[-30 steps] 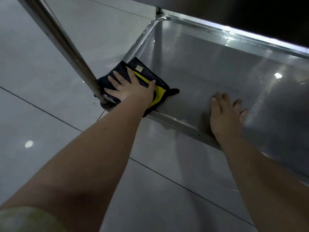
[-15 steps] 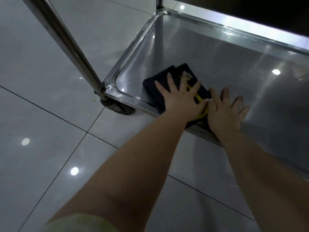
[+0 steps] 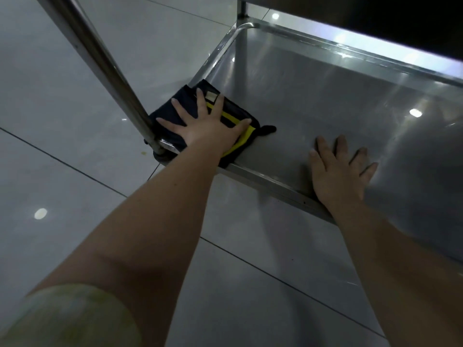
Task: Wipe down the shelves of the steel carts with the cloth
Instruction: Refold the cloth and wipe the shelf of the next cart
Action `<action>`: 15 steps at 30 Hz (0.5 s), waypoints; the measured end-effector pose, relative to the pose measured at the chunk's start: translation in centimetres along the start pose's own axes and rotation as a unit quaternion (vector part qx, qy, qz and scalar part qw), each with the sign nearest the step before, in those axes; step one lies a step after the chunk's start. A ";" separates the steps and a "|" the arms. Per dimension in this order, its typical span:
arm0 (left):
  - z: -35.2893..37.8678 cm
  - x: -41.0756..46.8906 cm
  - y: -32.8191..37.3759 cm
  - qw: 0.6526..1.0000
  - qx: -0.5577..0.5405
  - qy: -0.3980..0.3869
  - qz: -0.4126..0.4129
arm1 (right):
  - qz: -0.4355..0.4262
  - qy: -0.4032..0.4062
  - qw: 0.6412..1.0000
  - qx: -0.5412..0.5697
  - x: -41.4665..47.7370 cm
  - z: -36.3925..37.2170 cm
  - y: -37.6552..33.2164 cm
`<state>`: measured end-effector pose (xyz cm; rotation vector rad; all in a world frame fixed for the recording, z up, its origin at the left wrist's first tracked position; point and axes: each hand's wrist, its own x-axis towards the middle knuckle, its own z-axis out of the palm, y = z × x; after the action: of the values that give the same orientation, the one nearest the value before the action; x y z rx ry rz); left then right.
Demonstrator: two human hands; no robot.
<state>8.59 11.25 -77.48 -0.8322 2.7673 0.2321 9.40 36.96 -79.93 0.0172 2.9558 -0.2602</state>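
Pressing the cloth [image 3: 233, 113] flat into the near-left corner of the bottom shelf [image 3: 325, 96], the left hand [image 3: 208, 128] had fingers spread wide, likely to cover more steel per stroke. Right hand [image 3: 338, 176] lay flat on the shelf, fingers splayed, probably bracing.

We see a tiled floor [image 3: 62, 234], grey and glossy, with thin dark joints [image 3: 62, 164] running diagonally across it. Round white spots of light [image 3: 40, 213] are reflected on its surface, one at the left side and one far away at the top. A small yellowish speck [image 3: 143, 153] lies on it. The light is dim and cold.
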 end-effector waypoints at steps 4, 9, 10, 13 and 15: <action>0.6 -1.3 2.3 0.998 -0.036 -0.001 0.048 | 0.008 -0.010 1.000 -0.012 -0.2 -0.2 -0.2; 3.2 -5.8 8.5 0.981 0.006 0.022 0.194 | 0.010 -0.006 1.000 0.020 -0.2 -0.4 -0.1; 3.8 -6.7 9.3 0.972 0.008 0.028 0.232 | 0.008 0.000 1.000 0.030 -0.2 -0.4 0.0; 4.9 -7.3 8.8 0.968 -0.013 0.046 0.247 | 0.000 0.013 0.998 0.067 -0.3 -0.5 0.3; 4.7 -6.0 7.3 0.977 0.001 0.054 0.207 | -0.002 0.016 0.997 0.070 -0.3 -0.4 0.3</action>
<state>10.20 21.44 -79.71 -0.2627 3.0181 0.2632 9.59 37.37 -79.53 0.0342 2.9630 -0.4714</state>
